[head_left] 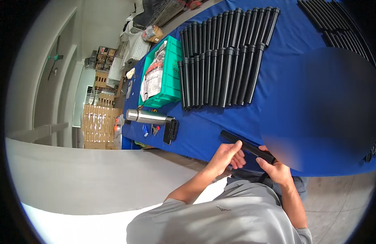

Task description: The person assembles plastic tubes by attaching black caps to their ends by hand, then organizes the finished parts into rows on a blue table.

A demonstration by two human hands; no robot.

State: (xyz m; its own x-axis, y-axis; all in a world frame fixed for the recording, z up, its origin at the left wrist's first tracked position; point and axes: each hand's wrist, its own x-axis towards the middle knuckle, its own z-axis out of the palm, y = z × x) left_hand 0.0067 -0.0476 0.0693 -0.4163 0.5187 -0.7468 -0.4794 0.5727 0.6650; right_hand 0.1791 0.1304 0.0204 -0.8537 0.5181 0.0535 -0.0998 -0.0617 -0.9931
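Both my hands hold one black tube (230,137) over the near edge of the blue table (204,134). My left hand (227,156) wraps its fingers over the middle of the tube. My right hand (273,170) grips the end nearest me, and a dark strap hangs down from that end. Farther out on the table lie two rows of several matching black tubes (224,73), side by side and touching. A further group of black tubes (338,20) lies at the far right.
A green crate (173,61) with bagged parts stands left of the tube rows. A steel flask (147,116) lies near the table's left corner beside a black phone-like object (170,131) and keys. A blurred patch covers the table's right side. Stacked cartons and crates stand beyond.
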